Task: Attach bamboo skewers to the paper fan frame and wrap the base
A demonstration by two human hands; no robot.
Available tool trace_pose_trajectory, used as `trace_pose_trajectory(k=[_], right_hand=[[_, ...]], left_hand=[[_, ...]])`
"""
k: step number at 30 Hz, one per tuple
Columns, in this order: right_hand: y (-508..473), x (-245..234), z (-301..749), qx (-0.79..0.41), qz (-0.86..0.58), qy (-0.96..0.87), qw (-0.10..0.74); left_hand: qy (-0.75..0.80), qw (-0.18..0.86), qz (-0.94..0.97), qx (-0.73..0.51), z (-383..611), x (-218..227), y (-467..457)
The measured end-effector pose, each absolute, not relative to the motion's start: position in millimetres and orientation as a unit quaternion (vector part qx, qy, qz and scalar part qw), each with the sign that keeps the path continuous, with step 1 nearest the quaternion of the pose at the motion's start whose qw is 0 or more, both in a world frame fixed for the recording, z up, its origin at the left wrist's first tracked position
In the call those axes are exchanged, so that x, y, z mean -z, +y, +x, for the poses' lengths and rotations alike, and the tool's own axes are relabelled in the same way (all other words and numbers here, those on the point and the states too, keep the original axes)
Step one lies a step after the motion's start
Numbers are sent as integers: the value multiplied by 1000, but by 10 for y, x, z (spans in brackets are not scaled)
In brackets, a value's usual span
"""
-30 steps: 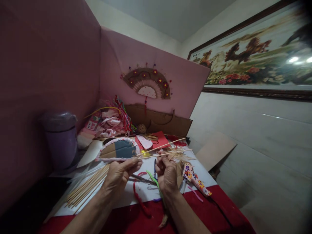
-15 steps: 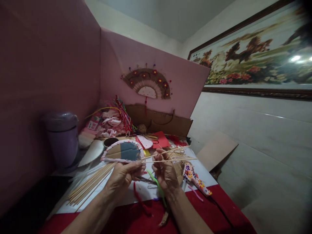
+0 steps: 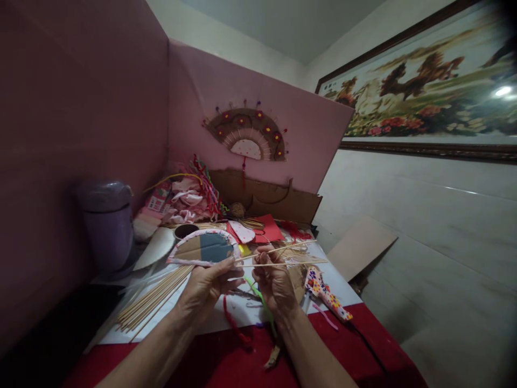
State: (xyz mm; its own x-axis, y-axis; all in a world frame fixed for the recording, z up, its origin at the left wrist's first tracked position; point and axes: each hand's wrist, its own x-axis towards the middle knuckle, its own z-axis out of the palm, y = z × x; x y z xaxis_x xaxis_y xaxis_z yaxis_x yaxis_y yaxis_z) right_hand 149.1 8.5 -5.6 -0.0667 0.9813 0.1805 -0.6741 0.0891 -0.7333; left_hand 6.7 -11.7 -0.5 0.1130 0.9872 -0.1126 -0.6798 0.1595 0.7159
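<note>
My left hand (image 3: 212, 283) is closed, thumb on top, on the lower right corner of a half-round cardboard piece (image 3: 189, 250) edged with pale pink printed fabric. Part of its face is dark blue-grey. From that corner two thin bamboo sticks (image 3: 301, 263) fan out to the right, one angled slightly upward. My right hand (image 3: 274, 280) is closed in a pinch at the sticks; its fingertips partly hide them. Under my hands lie a green fuzzy strip (image 3: 254, 288) and a red one (image 3: 232, 320).
Bamboo sticks (image 3: 155, 302) lie in a bundle at left, near a purple bin (image 3: 107, 231). A flower-patterned, gun-shaped tool (image 3: 328, 296) with a dark cord lies at right. Behind are pink cloth (image 3: 189, 199), red paper (image 3: 270, 229) and a decorated fan (image 3: 252, 124) on the pink board.
The view has shifted slightly. Both hands keep nearly the same place, still closed on the cardboard piece and the sticks.
</note>
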Motion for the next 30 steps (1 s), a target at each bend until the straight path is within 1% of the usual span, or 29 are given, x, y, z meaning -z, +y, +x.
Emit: trace_pose_trajectory(k=[8,13,18,24,30], right_hand=[[51,62,1459,-647,-220,-349,641],[24,32,1457,-671,-202,-347,623],[16,56,1461,-684,-225,-326,612],[-6,104,1417,-695,-219,-345,592],[-39,149,1359,-687,-217,-352,597]], left_hand=[[301,697,255,-599,72,-25,-104],[297,681,244,-623,63,-30,-95],[299,670,219,-643,51,-38,-89],[304,658,212,-655,46,-61,-85],[303,653,212,-660,50,-62,-72]])
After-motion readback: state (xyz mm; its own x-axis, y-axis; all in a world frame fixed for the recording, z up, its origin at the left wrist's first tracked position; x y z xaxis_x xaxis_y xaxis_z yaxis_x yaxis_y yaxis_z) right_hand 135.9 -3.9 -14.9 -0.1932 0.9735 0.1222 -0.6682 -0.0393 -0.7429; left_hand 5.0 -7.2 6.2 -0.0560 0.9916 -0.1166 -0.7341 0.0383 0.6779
